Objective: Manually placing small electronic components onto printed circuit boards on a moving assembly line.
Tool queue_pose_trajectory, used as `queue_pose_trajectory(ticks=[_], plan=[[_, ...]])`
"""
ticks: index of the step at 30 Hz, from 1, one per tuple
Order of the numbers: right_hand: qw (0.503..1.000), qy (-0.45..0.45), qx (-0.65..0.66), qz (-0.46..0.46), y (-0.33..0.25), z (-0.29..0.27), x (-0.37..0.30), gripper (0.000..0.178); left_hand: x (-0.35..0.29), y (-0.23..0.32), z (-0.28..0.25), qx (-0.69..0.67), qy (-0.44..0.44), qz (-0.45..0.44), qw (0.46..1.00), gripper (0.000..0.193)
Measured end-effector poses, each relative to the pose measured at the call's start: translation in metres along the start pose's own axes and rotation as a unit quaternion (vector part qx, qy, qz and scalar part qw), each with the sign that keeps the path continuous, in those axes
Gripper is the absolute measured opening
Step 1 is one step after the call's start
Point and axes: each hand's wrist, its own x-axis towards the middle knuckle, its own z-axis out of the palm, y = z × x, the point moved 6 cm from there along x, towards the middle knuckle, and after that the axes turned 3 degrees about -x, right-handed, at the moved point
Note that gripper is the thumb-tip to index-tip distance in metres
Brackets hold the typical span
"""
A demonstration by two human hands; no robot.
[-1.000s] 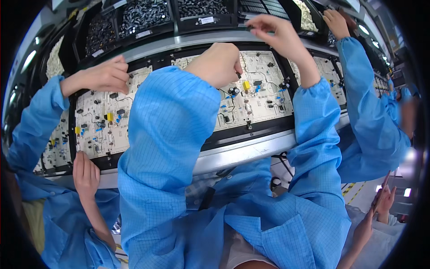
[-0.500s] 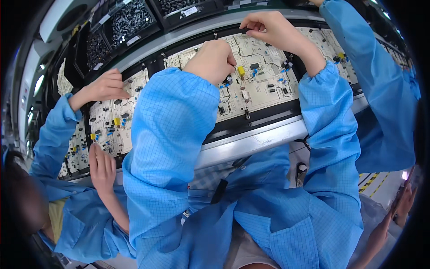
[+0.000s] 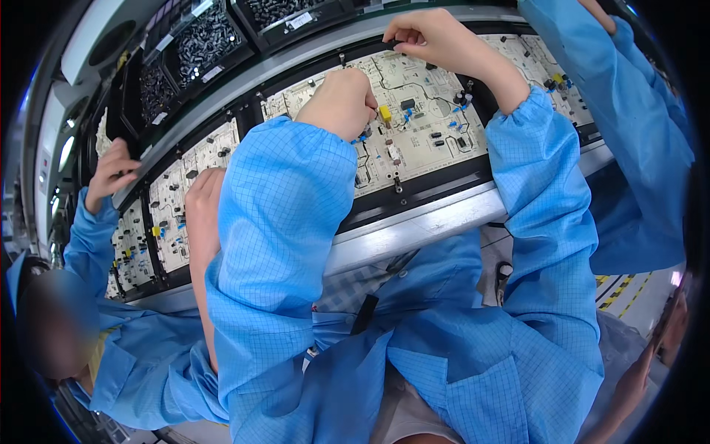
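A cream circuit board [image 3: 436, 164] carrying several small parts lies in a black frame before me. My left hand [image 3: 339, 103] is closed over its left half, fingertips pinched down by a yellow block-shaped component [image 3: 384, 113]. Whatever those fingers grip is hidden beneath the hand. At the board's far edge, my right hand [image 3: 433, 43] pinches a small black component between thumb and fingers. It is too small for me to name its exact kind. Dark cylindrical capacitors [image 3: 463, 98] stand on the board's right side.
Black bins [image 3: 211, 41] of small dark parts line the far side. A silver rail [image 3: 421, 218] runs along the near edge. A co-worker at left has one hand [image 3: 115, 172] by the bins and another [image 3: 203, 207] at neighbouring boards. Another person's blue sleeve [image 3: 629, 133] reaches in at right.
The left co-worker's far hand has moved off the board toward the bins, and their near hand has moved up beside my left sleeve. My hands keep their places over the board; the view shifts slightly.
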Motion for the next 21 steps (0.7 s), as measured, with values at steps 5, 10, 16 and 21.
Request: queue_pose_trajectory(ticks=[5,10,16,21], plan=[[1.000,0.005,0.001,-0.022,-0.004,0.000,0.000,0.017,0.000,0.004,-0.001,0.032,0.008,0.008,0.999,0.013],[1.000,0.002,0.013,-0.023,0.006,0.021,-0.001,0.021,0.003,0.003,-0.002,0.048,0.014,0.006,0.999,0.018],[0.998,-0.039,0.049,-0.029,-0.004,0.038,0.004,0.017,0.004,-0.002,-0.031,-0.006,0.010,0.047,0.999,0.023],[0.998,-0.048,-0.019,-0.031,-0.008,0.047,0.007,0.016,-0.008,-0.002,-0.116,-0.115,0.179,0.134,0.968,0.033]])
